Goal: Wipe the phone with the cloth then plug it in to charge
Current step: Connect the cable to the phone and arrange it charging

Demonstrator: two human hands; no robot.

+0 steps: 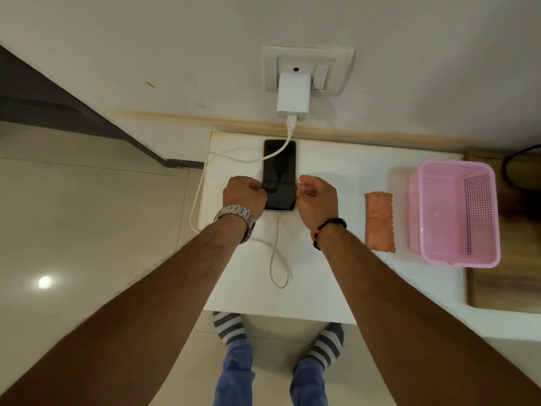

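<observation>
A black-screened phone (279, 174) lies flat on the white table (330, 273), its long side running away from me. My left hand (244, 194) touches its left edge with curled fingers. My right hand (317, 196) touches its right edge. A white cable (275, 260) enters the phone's near end, loops over the table and left edge, crosses the phone's top and reaches the white charger (293, 96) in the wall socket (307, 68). The folded orange cloth (379, 221) lies on the table to the right, apart from both hands.
A pink perforated plastic basket (458, 215) stands at the table's right end, beside the cloth. A wooden surface (503, 288) lies beyond it. The wall rises right behind the table. Tiled floor lies to the left, and my striped socks (231, 326) show under the table's front edge.
</observation>
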